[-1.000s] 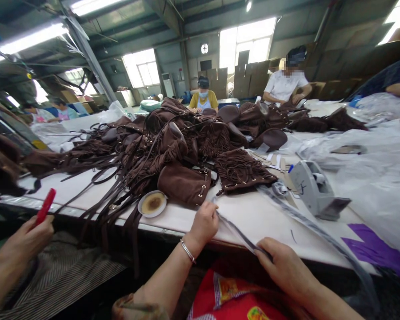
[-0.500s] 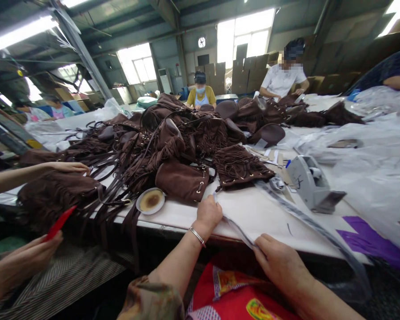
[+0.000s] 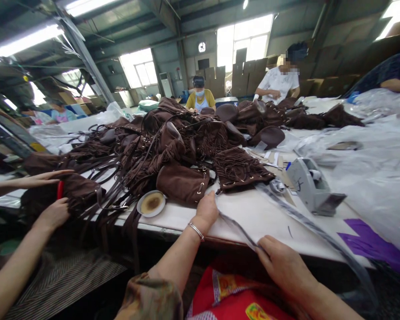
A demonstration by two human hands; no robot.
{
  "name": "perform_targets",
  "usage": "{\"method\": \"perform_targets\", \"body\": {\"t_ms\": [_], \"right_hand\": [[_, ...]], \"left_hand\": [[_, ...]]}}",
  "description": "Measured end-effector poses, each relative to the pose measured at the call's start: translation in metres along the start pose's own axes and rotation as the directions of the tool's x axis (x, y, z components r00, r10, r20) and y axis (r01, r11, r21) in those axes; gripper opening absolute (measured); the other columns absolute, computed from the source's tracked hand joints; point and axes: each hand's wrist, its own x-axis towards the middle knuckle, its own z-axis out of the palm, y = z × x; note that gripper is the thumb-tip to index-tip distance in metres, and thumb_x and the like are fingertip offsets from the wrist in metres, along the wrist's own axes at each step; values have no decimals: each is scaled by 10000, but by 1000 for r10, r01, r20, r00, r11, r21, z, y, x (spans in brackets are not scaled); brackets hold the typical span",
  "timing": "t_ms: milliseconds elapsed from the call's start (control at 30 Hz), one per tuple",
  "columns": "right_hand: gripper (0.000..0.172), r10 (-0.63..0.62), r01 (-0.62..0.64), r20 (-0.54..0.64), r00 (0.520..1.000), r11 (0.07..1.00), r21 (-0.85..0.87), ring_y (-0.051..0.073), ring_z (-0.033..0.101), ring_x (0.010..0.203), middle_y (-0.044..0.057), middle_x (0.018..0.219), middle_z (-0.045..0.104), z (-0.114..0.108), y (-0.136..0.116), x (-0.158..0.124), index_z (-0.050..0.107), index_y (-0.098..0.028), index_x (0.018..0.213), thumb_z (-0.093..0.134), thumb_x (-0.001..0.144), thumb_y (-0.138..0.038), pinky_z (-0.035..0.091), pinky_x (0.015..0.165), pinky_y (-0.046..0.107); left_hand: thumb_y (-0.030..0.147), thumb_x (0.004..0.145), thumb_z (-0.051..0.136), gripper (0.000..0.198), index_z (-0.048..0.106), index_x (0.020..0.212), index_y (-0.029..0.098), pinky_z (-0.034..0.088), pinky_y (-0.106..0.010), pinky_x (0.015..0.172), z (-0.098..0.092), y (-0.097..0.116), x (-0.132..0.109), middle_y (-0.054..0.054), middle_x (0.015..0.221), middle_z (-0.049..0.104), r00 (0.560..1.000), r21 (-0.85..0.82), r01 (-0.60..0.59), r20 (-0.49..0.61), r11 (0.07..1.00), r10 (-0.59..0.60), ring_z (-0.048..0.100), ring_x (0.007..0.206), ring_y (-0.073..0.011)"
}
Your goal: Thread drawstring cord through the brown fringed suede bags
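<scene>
My left hand (image 3: 206, 211) is closed, fingertips pinched on one end of a narrow, greyish see-through plastic strip (image 3: 236, 227), just in front of a brown suede bag (image 3: 178, 182) lying on its side. The strip runs taut over the table's front edge to my right hand (image 3: 280, 260), whose thumb and fingers grip it. Beside the left hand lies a fringed brown bag (image 3: 240, 166) with metal eyelets. A wider length of plastic strip (image 3: 308, 222) trails from near that bag over the edge on the right.
A shallow dish (image 3: 151, 203) of tan paste sits near the edge. To the right stand a grey tape dispenser (image 3: 308, 184) and purple sheet (image 3: 375, 244). Brown bags (image 3: 173, 133) are heaped behind. At left, a co-worker's hand (image 3: 53, 215) holds a red tool (image 3: 60, 190) against another bag.
My hands keep their hold on the strip, with only slight shifts. The co-worker's hand at left has raised the red tool to the bag there.
</scene>
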Motion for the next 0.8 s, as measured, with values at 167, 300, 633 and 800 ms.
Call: {"method": "perform_targets", "body": {"t_ms": [167,300,633,800], "right_hand": [[217,41,-38,-42,998,998,56,193,626,701,26,756,641,-4,8,-13,556,-234,743,453,934,-249,420,677,313],[223,58,-55,-27,998,994,93,199,633,718,30,765,642,-5,13,-22,579,-231,763,449,942,-258,428,695,319],[253,92,-94,26,995,984,149,211,645,776,50,819,666,-3,18,-29,629,-216,828,423,957,-285,448,749,334],[243,108,-105,-13,994,983,150,197,645,734,38,779,668,-7,17,-30,634,-227,795,444,940,-274,459,722,305]], "left_hand": [[96,877,491,262,716,1002,142,487,-319,893,4,3,10,-129,963,732,997,-46,63,56,997,-60,672,928,-233],[158,895,530,216,737,957,156,482,-288,877,5,0,13,-93,961,735,998,-75,27,58,997,-23,659,920,-204],[123,881,524,210,734,867,124,460,-320,931,12,6,18,-132,996,688,1000,-54,-25,3,998,26,627,964,-228],[91,873,512,241,723,986,114,461,-305,942,14,3,25,-134,1039,710,1000,-119,-28,-5,992,28,628,1006,-229]]}}
